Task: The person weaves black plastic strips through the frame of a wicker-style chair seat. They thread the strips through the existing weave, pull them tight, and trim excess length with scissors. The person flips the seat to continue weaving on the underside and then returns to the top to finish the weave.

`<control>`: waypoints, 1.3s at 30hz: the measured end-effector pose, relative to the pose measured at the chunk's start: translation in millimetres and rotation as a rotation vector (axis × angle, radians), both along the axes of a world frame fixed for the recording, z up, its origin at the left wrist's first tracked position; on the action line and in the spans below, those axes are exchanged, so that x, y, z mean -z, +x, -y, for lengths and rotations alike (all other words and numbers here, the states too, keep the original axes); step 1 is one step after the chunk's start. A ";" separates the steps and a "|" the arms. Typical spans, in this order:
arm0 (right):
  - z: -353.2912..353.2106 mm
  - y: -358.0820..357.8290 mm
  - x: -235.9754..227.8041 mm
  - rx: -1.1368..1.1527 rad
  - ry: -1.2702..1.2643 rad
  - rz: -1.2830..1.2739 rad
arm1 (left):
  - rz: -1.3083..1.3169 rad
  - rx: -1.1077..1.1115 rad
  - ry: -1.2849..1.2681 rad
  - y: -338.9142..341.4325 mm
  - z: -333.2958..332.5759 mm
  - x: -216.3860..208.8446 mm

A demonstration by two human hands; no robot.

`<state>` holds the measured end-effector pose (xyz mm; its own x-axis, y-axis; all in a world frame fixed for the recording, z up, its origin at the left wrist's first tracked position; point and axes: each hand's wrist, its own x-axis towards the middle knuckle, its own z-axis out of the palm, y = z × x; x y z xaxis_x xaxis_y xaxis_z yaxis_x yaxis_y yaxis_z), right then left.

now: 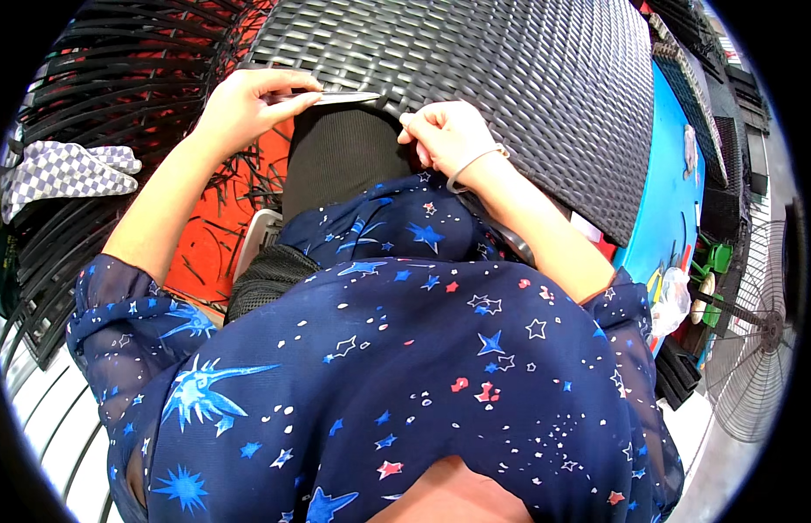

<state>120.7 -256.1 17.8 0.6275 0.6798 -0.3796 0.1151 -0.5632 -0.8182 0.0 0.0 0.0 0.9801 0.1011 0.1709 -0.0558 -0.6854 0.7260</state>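
Note:
A large black woven wicker panel (510,87) slants across my lap, its near edge close to both hands. My left hand (248,106) pinches a slim, pointed silver metal tool (349,98) between thumb and fingers. The tool lies along the panel's near edge, tip toward the right; its exact kind does not show. Just right of the tip is my right hand (449,135), closed with thumb against the curled fingers, at the panel's edge. Whatever it grips is too small or hidden to make out. Its wrist wears a pale band (475,166).
Long loose black strands (118,78) fan out at the left, beside a checkered glove (70,174). Black offcuts litter a red surface (209,244). On the right are a blue tabletop (662,166), a clear plastic bag (671,301) and a standing fan (758,336).

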 end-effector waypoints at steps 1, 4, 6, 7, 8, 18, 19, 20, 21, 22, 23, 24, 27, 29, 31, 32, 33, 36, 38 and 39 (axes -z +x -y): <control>2.0 -1.8 3.0 0.025 0.003 -0.016 | -0.005 -0.003 -0.009 -0.3 1.5 1.9; -0.8 -9.6 3.6 0.121 0.032 -0.085 | -0.008 -0.017 -0.013 -0.9 -0.2 4.5; -4.7 -15.3 3.3 0.194 0.041 -0.139 | -0.003 -0.022 -0.025 -1.0 -0.6 5.9; -5.9 -18.4 1.5 0.232 0.052 -0.182 | 0.001 -0.022 -0.039 -1.0 0.4 6.5; -7.3 -21.6 -1.3 0.269 0.064 -0.226 | 0.005 -0.022 -0.053 -1.1 1.3 7.3; -10.0 -3.6 -4.8 0.138 -0.016 -0.320 | -0.002 -0.046 -0.011 0.0 2.2 5.7; -12.3 0.6 -4.6 0.051 -0.078 -0.186 | -0.004 -0.049 -0.014 -0.1 1.5 7.6; -15.2 4.2 -4.1 -0.036 -0.141 -0.051 | -0.006 -0.052 -0.017 0.3 1.1 8.5; -17.5 5.6 -4.8 -0.125 -0.203 0.083 | -0.018 -0.050 -0.008 0.5 0.6 8.1; -18.1 4.3 -9.8 -0.216 -0.216 0.254 | -0.029 -0.048 0.000 0.8 0.4 7.6; -18.9 4.1 -9.8 -0.272 -0.263 0.385 | -0.040 -0.046 0.008 1.4 0.7 6.8; -20.4 3.6 -9.3 -0.331 -0.310 0.515 | -0.034 -0.047 0.017 1.2 1.6 5.6; -23.2 -5.3 -14.3 -0.438 -0.406 0.843 | -0.028 -0.050 0.033 0.6 2.6 3.2; -22.7 -11.8 -25.1 -0.477 -0.420 0.908 | -0.039 -0.056 0.031 -0.9 1.0 4.5; -21.2 -11.5 -25.8 -0.506 -0.366 0.940 | -0.020 -0.039 0.027 0.2 2.3 4.5; -23.0 -9.5 -25.0 -0.522 -0.350 0.948 | -0.011 -0.032 0.025 0.5 2.3 4.4; -24.1 -7.4 -24.6 -0.537 -0.335 0.955 | -0.016 -0.033 0.030 0.7 2.4 3.9; -32.9 11.8 -11.6 -0.506 -0.172 0.921 | -0.005 -0.039 0.016 1.0 0.7 6.0; -29.1 18.3 -14.0 -0.461 -0.111 0.771 | -0.005 -0.047 0.027 0.2 -0.2 9.5; -24.8 20.8 -8.5 -0.445 -0.072 0.729 | -0.006 -0.053 0.029 -0.9 -1.2 11.4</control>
<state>141.5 -231.3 26.3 0.4119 0.9105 -0.0367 0.8211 -0.3884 -0.4182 -0.9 1.2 -11.4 0.9744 0.1484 0.1691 -0.0146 -0.7084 0.7057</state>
